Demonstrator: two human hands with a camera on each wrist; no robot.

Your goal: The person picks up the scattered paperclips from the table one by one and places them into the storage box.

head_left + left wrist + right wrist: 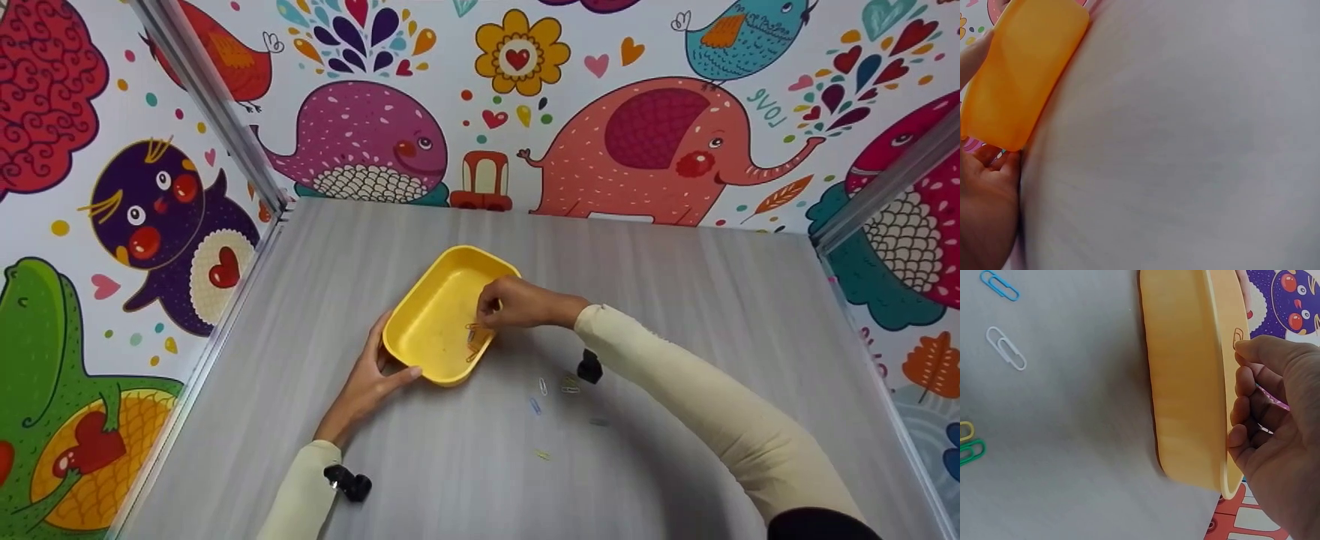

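Observation:
A yellow plastic tray [427, 315] sits tilted across the table's middle, with several paper clips [472, 349] inside along its right side. My left hand [371, 386] grips its near left corner, thumb at the rim and fingers along the outer side. In the left wrist view, the tray [1033, 73] appears between the thumb and the other fingers. Over the tray's right rim, my right hand [517, 302] pinches an orange paper clip [1238, 336] between thumb and index finger, with the other fingers curled.
Right of the tray lie loose paper clips: a white clip [544, 386], a blue clip [535, 406], a yellow clip [542, 454] and a grey-looking clip [598, 422]. A green clip [972, 451] shows in the right wrist view. Printed wall panels [495, 127] border the grey table [315, 270].

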